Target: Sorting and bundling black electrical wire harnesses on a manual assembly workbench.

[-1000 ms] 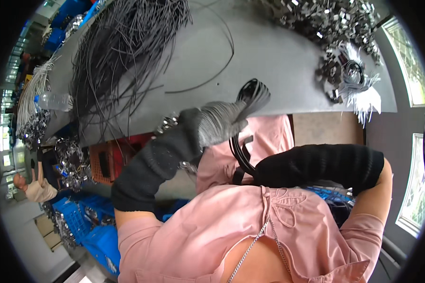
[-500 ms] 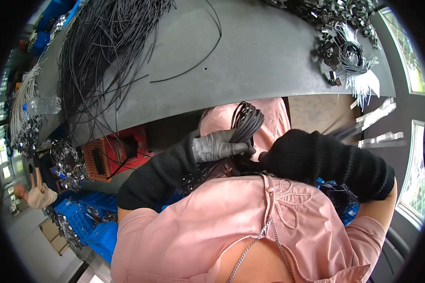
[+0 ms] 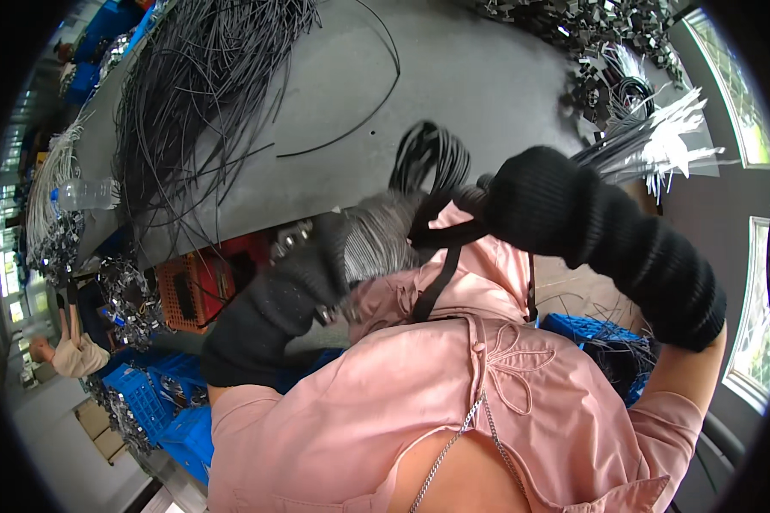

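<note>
Apparently part-done: left hand (image 3: 385, 238) grips coiled cable (image 3: 434, 156), black strip (image 3: 439, 284) hanging loose below (right hand (image 3: 470, 202) blurred, cannot tell its hold); many wires (image 3: 201, 111) lie uncoiled on the table (image 3: 479, 94).

Free passage lies across the middle of the counter (image 3: 496, 85), between the black wire pile (image 3: 205, 103) on the left and the metal parts pile (image 3: 607, 38) at the far right. A single loose wire (image 3: 399, 67) curves through its left side. The black wire coil (image 3: 447, 158) blocks the near middle; the white-tipped bundle (image 3: 672, 137) obstructs the near right.
</note>
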`<act>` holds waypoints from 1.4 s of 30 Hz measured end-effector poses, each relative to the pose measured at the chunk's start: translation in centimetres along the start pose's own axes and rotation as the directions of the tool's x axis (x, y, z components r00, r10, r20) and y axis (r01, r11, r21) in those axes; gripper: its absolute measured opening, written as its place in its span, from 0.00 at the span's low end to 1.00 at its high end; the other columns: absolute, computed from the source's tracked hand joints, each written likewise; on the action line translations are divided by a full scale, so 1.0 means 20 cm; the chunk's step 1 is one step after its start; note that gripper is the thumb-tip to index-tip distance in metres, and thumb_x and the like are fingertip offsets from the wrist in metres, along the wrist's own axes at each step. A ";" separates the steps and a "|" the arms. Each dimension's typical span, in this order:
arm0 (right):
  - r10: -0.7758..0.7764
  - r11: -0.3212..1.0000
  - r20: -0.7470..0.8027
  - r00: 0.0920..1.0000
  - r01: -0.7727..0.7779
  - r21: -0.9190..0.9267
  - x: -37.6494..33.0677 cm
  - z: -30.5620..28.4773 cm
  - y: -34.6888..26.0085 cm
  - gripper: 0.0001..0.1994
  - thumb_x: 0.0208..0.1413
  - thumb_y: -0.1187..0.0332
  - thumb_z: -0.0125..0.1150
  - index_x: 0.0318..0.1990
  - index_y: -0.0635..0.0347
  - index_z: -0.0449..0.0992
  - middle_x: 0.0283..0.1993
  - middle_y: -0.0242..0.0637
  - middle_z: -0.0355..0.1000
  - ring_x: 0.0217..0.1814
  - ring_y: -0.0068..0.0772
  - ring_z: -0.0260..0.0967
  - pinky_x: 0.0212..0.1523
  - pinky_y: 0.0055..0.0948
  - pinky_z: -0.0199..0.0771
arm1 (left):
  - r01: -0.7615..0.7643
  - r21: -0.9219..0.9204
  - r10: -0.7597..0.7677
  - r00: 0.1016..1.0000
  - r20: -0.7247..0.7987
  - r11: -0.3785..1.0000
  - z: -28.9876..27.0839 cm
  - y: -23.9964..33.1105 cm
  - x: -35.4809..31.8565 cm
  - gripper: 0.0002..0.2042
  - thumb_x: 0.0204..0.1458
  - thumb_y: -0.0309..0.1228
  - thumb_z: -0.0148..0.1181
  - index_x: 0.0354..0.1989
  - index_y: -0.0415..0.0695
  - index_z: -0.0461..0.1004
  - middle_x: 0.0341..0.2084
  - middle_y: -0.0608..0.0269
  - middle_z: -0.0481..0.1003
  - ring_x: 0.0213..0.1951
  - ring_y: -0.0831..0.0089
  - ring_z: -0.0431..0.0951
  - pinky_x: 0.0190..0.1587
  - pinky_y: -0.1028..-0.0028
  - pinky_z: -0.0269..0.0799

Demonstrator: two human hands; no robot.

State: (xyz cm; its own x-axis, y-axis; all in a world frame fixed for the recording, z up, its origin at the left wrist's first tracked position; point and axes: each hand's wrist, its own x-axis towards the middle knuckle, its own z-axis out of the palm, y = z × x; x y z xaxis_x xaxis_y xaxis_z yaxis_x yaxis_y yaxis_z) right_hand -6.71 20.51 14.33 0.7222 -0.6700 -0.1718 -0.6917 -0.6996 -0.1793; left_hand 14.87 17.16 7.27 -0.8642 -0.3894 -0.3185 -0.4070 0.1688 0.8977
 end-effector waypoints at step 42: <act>-0.090 0.992 -0.626 0.775 0.016 -0.124 0.41 0.57 0.27 0.24 0.44 0.65 0.50 0.53 0.41 0.65 0.59 0.38 0.59 0.61 0.40 0.55 0.62 0.49 0.45 | 0.120 0.941 0.095 0.983 -0.158 0.318 -0.46 -0.54 -0.01 0.12 0.49 0.30 0.41 0.41 0.45 0.65 0.29 0.60 0.73 0.39 0.66 0.72 0.59 0.65 0.52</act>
State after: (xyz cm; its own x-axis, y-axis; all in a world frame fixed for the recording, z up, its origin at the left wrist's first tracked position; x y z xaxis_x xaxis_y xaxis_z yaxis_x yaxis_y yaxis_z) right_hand -4.45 14.13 0.88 0.6222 -0.6114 0.4890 -0.6749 -0.7354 -0.0607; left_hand 22.15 7.03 0.42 -0.8414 -0.5096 -0.1798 -0.5115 0.8584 -0.0394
